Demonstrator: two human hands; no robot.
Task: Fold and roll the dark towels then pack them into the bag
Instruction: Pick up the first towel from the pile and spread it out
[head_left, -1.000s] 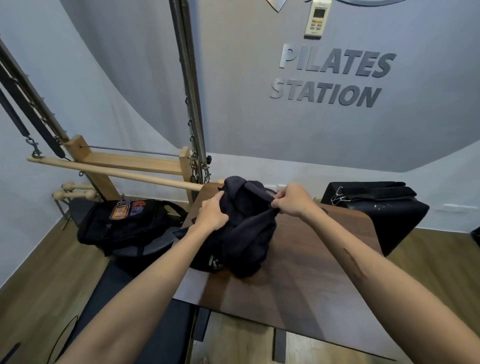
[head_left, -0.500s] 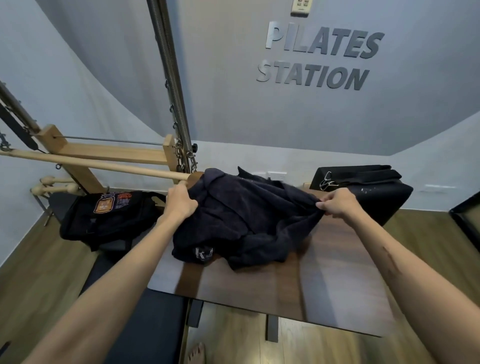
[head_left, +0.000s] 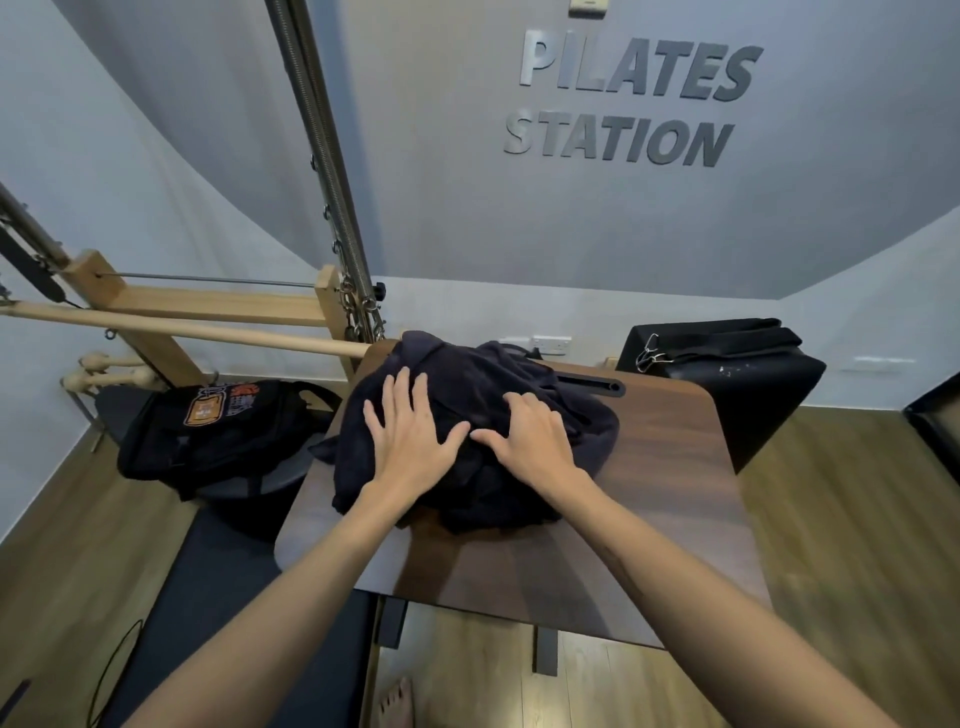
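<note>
One dark towel pile (head_left: 467, 447), one backpack (head_left: 218, 431), two hands, one table (head_left: 665, 499).

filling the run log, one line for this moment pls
phase: flattening | left hand: open on dark towels | right hand: open on towels | bag: unpacked

Dark towels (head_left: 457, 395): matt, napped cloth, soft-looking under my left hand (head_left: 410, 441) and right hand (head_left: 530, 441). Table (head_left: 670, 467) beneath: smooth dark wood grain with a low sheen, possibly laminate. Left of table, bag (head_left: 208, 431): matt black fabric with a stitched orange patch. Behind it, pale bare-wood bar (head_left: 182, 332); steel springs (head_left: 332, 197). Right of table, black box (head_left: 737, 374): smooth, faintly glossy.
</note>
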